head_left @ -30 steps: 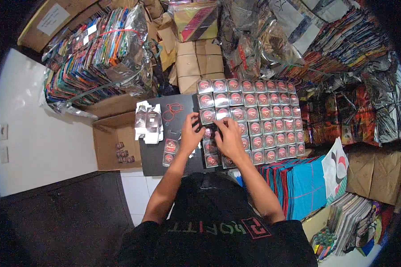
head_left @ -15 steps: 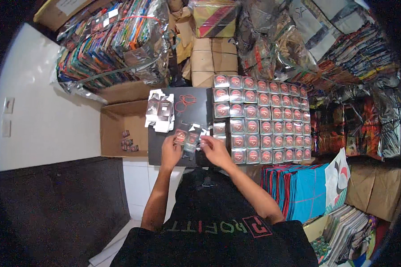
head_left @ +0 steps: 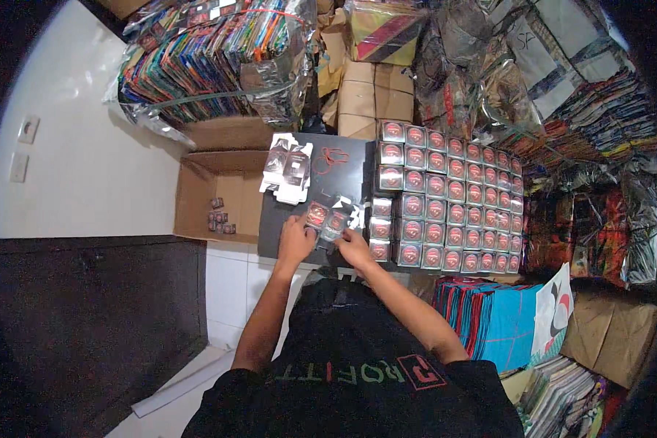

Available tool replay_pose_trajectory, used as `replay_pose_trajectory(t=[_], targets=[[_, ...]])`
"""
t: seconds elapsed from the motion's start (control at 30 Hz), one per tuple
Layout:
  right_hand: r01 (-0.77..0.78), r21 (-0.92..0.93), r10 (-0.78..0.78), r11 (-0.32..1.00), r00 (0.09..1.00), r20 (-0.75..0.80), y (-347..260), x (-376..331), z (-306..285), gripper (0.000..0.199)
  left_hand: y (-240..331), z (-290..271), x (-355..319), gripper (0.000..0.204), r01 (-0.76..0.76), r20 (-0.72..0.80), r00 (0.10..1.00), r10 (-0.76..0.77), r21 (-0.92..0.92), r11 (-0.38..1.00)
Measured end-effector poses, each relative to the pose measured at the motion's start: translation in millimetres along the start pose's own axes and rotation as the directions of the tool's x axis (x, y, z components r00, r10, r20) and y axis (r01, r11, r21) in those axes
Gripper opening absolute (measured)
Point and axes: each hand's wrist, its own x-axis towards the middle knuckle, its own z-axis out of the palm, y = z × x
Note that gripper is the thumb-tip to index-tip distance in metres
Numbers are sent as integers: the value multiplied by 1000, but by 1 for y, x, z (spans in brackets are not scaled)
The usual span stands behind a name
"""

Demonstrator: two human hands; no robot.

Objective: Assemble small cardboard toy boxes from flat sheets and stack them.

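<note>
On the dark tabletop (head_left: 347,179), close to its front edge, my two hands work side by side. My left hand (head_left: 296,239) is closed on the left edge of a small dark box with a red emblem (head_left: 317,214). Touching that box on its right is a small grey, partly see-through box (head_left: 334,225). My right hand (head_left: 353,250) pinches this grey box at its lower right corner. Beyond them lie a pile of flattened white-and-black cartons (head_left: 293,171) and red rubber bands (head_left: 333,157). Small white pieces (head_left: 356,213) sit just past my right hand.
Rows of small boxes with red round emblems (head_left: 434,208) cover the table's right side. Left of the table stands an open cardboard box (head_left: 241,175) with several small packs inside. Bundled, plastic-wrapped stacks (head_left: 219,66) fill the back, and blue folded bundles (head_left: 500,321) lie at the right.
The whole scene has shifted right as the view turned. The left-hand box now shows its red emblem more plainly. Both hands still hold their boxes close together.
</note>
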Motion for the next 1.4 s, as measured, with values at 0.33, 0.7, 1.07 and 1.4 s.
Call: replay_pose_trajectory(t=[0.33,0.7,1.07,1.4], targets=[[22,-64,-24,998,999,-26,-18,-20,-3,31,14,-10,4,33,81,-9,997,-81,-54,995],[16,-14,-17,1000,996,-90,-7,-23,7,32,27,-22,10,30,202,104,975,-198,-31,979],[42,90,-24,995,981,-193,-10,-31,12,59,25,-21,1,43,277,91,958,-272,-43,960],[285,98,-258,953,939,-225,-42,-53,-10,19,27,-49,-19,52,294,178,953,-246,-334,896]])
